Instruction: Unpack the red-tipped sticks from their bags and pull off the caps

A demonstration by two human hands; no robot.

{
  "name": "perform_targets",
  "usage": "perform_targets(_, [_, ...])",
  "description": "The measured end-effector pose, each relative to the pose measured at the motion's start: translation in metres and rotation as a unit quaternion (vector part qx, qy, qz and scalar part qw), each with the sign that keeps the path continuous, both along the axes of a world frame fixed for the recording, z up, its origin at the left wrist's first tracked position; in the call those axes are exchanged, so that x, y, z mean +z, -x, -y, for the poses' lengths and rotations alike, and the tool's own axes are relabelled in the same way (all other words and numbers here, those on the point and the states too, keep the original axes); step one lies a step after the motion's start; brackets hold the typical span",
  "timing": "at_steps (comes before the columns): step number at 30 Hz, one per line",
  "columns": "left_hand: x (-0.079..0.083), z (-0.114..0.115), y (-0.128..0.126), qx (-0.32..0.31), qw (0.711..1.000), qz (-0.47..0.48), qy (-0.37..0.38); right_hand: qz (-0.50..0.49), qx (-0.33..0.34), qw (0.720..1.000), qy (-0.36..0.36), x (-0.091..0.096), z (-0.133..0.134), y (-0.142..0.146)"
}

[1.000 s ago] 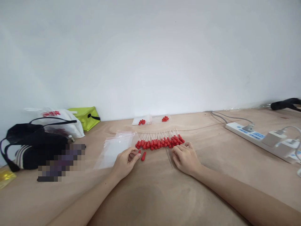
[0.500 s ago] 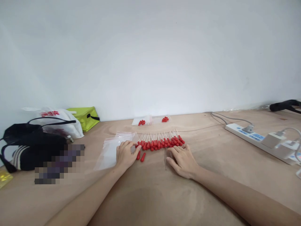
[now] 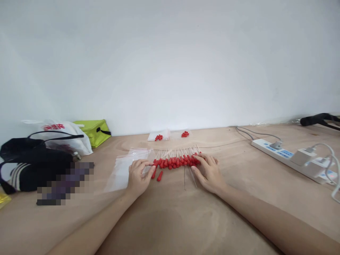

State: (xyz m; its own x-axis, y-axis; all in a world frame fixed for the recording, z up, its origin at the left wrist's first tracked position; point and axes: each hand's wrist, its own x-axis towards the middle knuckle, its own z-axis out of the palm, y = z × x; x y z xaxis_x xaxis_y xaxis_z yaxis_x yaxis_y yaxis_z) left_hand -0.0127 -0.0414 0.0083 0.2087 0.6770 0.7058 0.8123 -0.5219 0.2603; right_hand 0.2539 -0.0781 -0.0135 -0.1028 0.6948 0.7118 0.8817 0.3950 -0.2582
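Many droppers (image 3: 174, 162), with red rubber bulbs and slim pale tubes, lie in a row on the table, bulbs towards me. At the row's left end, my left hand (image 3: 139, 177) is curled with thumb and forefinger on the outermost bulbs. My right hand (image 3: 209, 173) closes its thumb and fingers round bulbs at the right end, hiding some of them. Just in front of the row lies a loose red bulb (image 3: 159, 176), and another touches my left thumb. Two thin clear tubes (image 3: 185, 180) point towards me beside my right thumb.
Clear zip bags (image 3: 119, 171) lie left of my left hand. Behind the row are small bags with red bulbs (image 3: 158, 137). A white power strip (image 3: 287, 157) with plugs and cables stands right. Left are a black bag (image 3: 39, 173), white plastic bag (image 3: 82, 143) and green case (image 3: 99, 138).
My right hand has moved forward and onto the bulbs at the row's right end, and a second thin tube now shows beside its thumb. My left hand has shifted slightly left.
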Motion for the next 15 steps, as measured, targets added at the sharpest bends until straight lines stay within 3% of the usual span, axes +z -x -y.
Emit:
perform_targets(6, [0.002,0.019,-0.017,-0.16,0.985,-0.057,0.007,0.112,0.086,0.989,-0.042,0.007,0.007,0.009])
perform_targets(15, [0.001,0.018,-0.029,-0.221,0.973,-0.057,0.008,0.091,0.153,0.981,-0.082,0.002,0.002,0.017])
